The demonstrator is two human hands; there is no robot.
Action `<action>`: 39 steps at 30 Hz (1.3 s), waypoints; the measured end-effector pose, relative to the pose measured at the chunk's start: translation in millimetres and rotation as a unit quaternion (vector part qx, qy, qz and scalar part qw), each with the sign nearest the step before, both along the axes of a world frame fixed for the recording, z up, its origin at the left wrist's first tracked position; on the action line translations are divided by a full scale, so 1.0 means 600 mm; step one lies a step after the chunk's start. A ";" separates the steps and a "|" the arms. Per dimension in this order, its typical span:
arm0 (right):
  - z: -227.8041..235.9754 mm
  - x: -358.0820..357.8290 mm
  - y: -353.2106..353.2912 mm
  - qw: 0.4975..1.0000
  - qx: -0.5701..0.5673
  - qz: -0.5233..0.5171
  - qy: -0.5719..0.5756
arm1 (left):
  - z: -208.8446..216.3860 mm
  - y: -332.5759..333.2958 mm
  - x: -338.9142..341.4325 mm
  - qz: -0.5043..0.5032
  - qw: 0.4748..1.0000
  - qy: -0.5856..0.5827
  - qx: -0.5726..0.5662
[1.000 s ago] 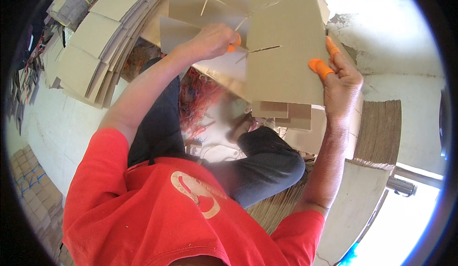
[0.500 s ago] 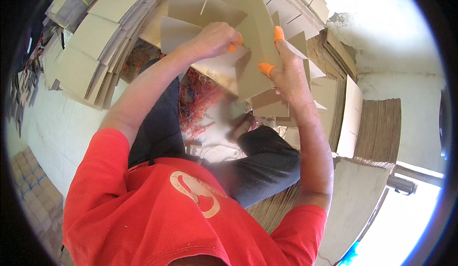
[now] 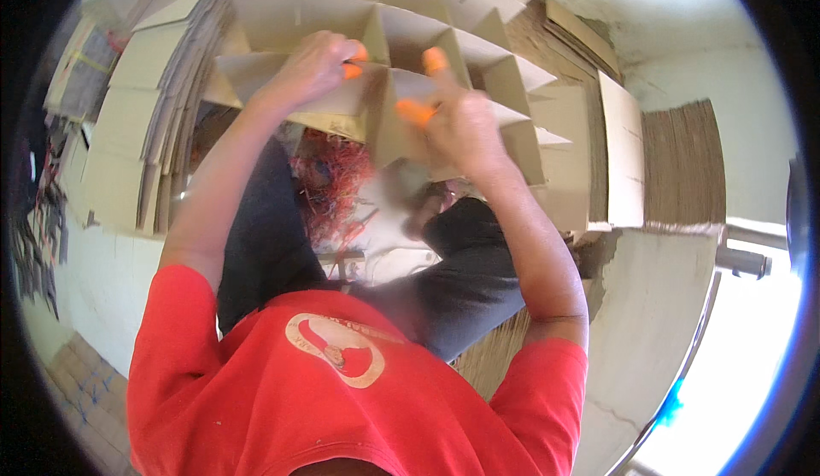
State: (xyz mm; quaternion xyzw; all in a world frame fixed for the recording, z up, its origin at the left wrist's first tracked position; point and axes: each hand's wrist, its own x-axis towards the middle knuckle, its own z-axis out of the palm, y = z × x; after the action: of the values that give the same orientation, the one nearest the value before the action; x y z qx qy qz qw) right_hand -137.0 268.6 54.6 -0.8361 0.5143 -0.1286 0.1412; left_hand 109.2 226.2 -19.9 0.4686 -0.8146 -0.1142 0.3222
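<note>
A cardboard divider grid (image 3: 299,17), made of slotted strips crossing one another, stands in front of me with its open cells facing up. My left hand (image 3: 314,68) is closed at the top edge of its near strip, orange covers on the fingertips. To the right, my right hand (image 3: 461,124) is over the near cells, slightly blurred. Its orange-covered thumb and finger are spread apart, with no panel visibly gripped between them. Parts of the near panels are hidden behind both hands.
Stacked flat cardboard sheets (image 3: 128,92) rise on the left. More upright cardboard stacks (image 3: 683,164) stand at the right by the wall. Tangled red strings (image 3: 329,181) lie on the floor between my legs. A pale slab (image 3: 649,305) is at the lower right.
The large panel tilted up in my right hand now sits crosswise within the grid. That hand has let go, its fingers spread. My left hand has shifted left in the view.
</note>
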 end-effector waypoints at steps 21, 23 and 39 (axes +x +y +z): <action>0.140 -0.569 0.020 0.903 -0.317 -0.220 0.187 | 0.065 0.045 0.040 0.088 0.994 -0.026 0.052; 0.189 -0.408 0.010 0.919 -0.289 -0.241 0.117 | 0.050 0.056 0.069 0.083 0.996 -0.040 -0.008; 0.197 0.074 0.001 0.934 -0.027 0.004 -0.355 | 0.012 0.080 0.140 0.129 0.991 0.034 -0.007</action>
State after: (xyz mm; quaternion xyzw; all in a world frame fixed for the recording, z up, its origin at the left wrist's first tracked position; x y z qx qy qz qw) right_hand -92.3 269.4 173.1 -0.7415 0.4237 -0.4303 0.2924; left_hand 193.4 274.0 -12.5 0.5632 -0.7368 -0.0816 0.3651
